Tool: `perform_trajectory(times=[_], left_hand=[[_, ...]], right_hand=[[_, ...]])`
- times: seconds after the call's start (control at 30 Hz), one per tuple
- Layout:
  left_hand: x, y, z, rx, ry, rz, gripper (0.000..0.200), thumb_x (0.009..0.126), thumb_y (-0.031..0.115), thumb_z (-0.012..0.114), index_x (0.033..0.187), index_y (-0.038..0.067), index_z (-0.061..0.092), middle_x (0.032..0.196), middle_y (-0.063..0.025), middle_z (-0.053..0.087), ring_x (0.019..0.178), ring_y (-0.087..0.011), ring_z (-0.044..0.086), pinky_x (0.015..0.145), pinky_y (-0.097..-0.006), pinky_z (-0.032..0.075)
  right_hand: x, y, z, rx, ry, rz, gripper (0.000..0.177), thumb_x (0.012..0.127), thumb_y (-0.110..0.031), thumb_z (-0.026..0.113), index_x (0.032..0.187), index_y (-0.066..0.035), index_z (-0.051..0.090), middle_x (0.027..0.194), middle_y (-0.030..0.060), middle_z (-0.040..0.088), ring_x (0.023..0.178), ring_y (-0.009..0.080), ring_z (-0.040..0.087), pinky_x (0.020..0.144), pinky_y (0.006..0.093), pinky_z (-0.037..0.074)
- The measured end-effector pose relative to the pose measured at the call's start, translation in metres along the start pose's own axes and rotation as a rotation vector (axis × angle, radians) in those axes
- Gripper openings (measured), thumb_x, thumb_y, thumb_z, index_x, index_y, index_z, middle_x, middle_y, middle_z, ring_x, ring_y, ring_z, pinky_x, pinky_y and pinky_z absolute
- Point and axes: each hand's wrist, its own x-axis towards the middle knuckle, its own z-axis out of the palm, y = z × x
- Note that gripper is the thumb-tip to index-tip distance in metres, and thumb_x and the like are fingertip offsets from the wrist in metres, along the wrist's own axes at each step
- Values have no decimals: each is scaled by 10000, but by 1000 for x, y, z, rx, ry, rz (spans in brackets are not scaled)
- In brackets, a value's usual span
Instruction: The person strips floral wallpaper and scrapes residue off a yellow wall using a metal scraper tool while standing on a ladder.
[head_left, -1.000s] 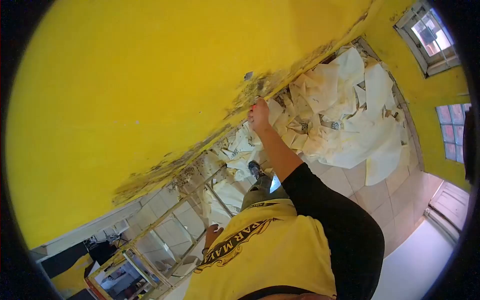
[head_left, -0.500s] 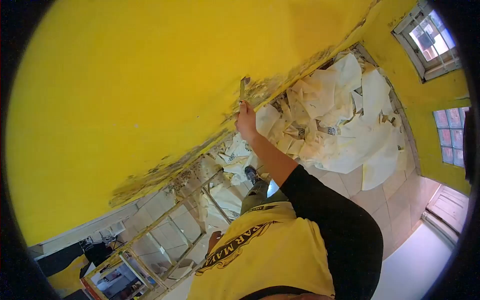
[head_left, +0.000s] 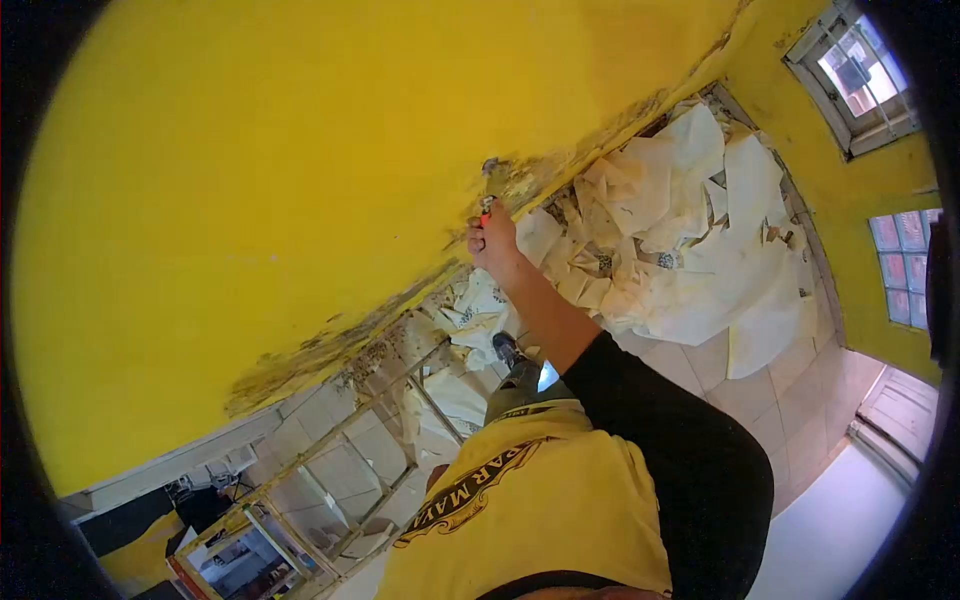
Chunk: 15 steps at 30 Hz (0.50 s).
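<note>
The right hand [head_left: 492,238] has its fingers wrapped round a scraper [head_left: 487,192], which touches the flaky yellow wall [head_left: 250,180]. Crumpled white paper [head_left: 690,230] covers the tiled floor [head_left: 760,390] below, beside a metal ladder [head_left: 330,440].

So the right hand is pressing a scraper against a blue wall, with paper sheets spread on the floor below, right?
Not quite: the wall is yellow, not blue. The head view shows the right hand pressing the scraper against it, with paper sheets spread on the floor below.
</note>
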Motion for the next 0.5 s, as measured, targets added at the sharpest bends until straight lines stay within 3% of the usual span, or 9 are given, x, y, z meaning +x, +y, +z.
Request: perform_trajectory(times=[0.1, 0.17, 0.37, 0.43, 0.47, 0.5], left_hand=[[4, 5, -5, 6, -5, 0, 476, 876, 303, 718, 1198, -20, 582, 1114, -193, 651, 986, -277, 659, 802, -378, 542], [7, 11, -12, 12, -5, 2, 483, 873, 309, 720, 1199, -21, 582, 1112, -194, 653, 990, -281, 659, 804, -379, 542], [24, 43, -40, 45, 8, 31, 505, 863, 327, 725, 1200, -22, 584, 1112, -203, 658, 1005, -296, 659, 815, -384, 541], [26, 62, -53, 98, 6, 103, 518, 855, 340, 727, 1201, -20, 587, 1128, -216, 656, 1022, -307, 659, 828, -392, 540], [23, 73, -58, 152, 10, 141, 522, 848, 344, 731, 1194, -20, 590, 1146, -225, 650, 1026, -314, 657, 841, -395, 538], [19, 72, -53, 125, 62, 78, 514, 850, 344, 727, 1188, -19, 593, 1134, -224, 653, 1024, -321, 659, 839, -399, 539]], right_hand=[[5, 3, -6, 139, 25, 88, 391, 1010, -568, 317, 1095, -209, 448, 653, 2, 430, 437, 114, 345, 379, 250, 268], [-16, 20, 18, -32, -80, 37, 416, 1009, -577, 300, 1100, -195, 439, 653, 5, 427, 435, 116, 343, 384, 257, 275], [-27, 9, -14, -354, 12, -123, 296, 1029, -444, 374, 1136, -177, 444, 661, 19, 421, 379, 125, 308, 351, 288, 257], [-4, 14, -19, -579, 17, -379, 365, 1028, -451, 371, 1116, -118, 491, 692, 53, 491, 344, 174, 347, 335, 325, 285], [8, 24, -21, -583, 19, -385, 365, 1028, -451, 371, 1116, -118, 491, 692, 53, 491, 344, 174, 347, 335, 325, 285], [25, 37, -20, -748, 102, -438, 429, 1032, -450, 362, 1099, -57, 519, 717, 104, 532, 496, 252, 452, 486, 397, 373]])
